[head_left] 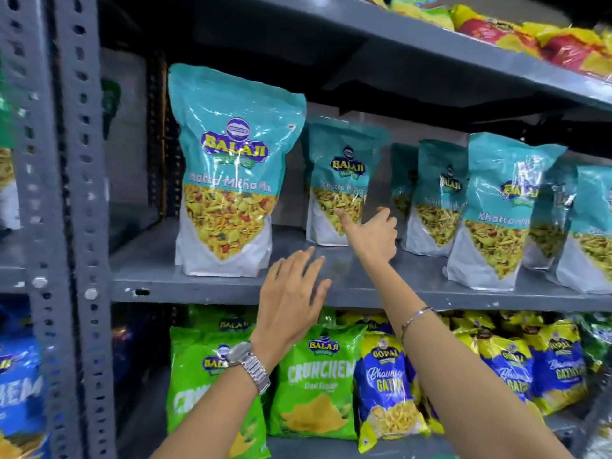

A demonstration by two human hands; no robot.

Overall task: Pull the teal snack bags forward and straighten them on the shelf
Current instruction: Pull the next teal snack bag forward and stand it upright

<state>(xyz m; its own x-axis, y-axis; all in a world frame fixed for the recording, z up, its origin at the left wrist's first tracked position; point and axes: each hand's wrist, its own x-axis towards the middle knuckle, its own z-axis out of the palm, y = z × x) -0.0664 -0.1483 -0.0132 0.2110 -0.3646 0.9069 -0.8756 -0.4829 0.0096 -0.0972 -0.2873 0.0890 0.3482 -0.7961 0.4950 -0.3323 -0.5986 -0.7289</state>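
Several teal snack bags stand upright on the grey middle shelf [198, 286]. The largest-looking teal bag [231, 167] stands near the shelf's front at the left. A second teal bag [341, 173] stands further back, to its right. My right hand [374, 233] reaches into the shelf with its fingers spread, the thumb touching that second bag's lower front. My left hand [291, 299] hovers open over the shelf's front edge, holding nothing. More teal bags [496, 207] stand at uneven depths and angles on the right.
Green snack bags [314, 376] and blue-and-yellow bags [384, 385] fill the lower shelf. Red-and-yellow packets [530, 38] lie on the top shelf. A perforated grey upright [76, 193] bounds the left side. Bare shelf lies between the first two teal bags.
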